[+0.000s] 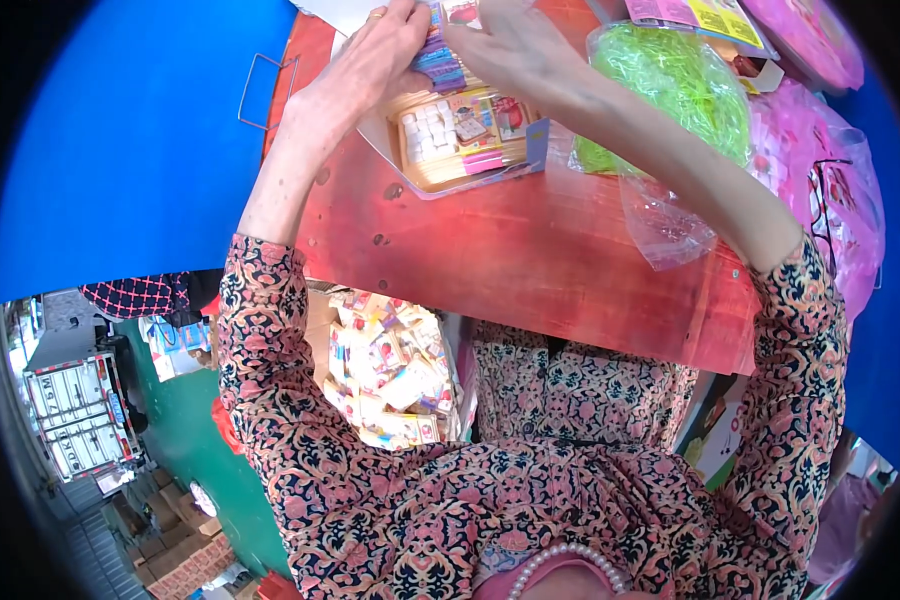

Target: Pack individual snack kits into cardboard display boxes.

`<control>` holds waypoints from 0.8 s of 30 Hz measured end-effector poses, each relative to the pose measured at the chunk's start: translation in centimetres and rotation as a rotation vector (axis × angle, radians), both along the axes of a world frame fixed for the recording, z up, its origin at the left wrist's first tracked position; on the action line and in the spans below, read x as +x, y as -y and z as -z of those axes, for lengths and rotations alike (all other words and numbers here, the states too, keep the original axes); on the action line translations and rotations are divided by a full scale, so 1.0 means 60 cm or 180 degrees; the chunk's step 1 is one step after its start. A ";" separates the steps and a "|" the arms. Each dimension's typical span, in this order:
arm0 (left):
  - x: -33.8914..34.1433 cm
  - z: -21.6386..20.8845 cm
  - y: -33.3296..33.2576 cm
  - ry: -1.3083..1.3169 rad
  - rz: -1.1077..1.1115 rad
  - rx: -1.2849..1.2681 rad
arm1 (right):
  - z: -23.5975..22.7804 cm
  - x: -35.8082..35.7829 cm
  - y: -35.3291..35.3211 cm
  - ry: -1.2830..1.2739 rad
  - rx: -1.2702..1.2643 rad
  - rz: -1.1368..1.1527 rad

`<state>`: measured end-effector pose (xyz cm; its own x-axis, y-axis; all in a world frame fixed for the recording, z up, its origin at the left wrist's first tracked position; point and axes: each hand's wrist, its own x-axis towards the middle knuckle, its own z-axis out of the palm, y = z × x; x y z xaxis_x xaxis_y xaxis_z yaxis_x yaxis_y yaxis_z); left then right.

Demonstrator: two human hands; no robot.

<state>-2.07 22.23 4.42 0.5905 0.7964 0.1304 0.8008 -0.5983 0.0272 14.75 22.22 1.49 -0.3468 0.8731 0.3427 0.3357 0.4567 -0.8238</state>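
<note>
I judge packing mid-way: left hand (375,55) and right hand (505,45) both pinch a small purple ribbed packet (438,58) above the open white cardboard box (470,135) on the red counter (530,260); box part-filled, unclosed.

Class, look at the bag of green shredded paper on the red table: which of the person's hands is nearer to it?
Right. The right hand is just left of the bag of green shredded paper; the left hand lies farther left, beyond the purple bundle.
</note>
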 end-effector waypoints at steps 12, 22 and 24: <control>0.006 0.011 -0.003 -0.0324 0.0424 0.0665 | 0.038 0.105 0.005 -0.0001 -0.0974 -0.0652; -0.013 0.018 -0.014 -0.0350 0.0451 0.0909 | 0.029 0.101 0.012 -0.0032 -0.1281 -0.0953; -0.019 0.015 -0.008 -0.0162 0.0237 0.0565 | 0.028 0.099 0.016 -0.0182 -0.1291 -0.0915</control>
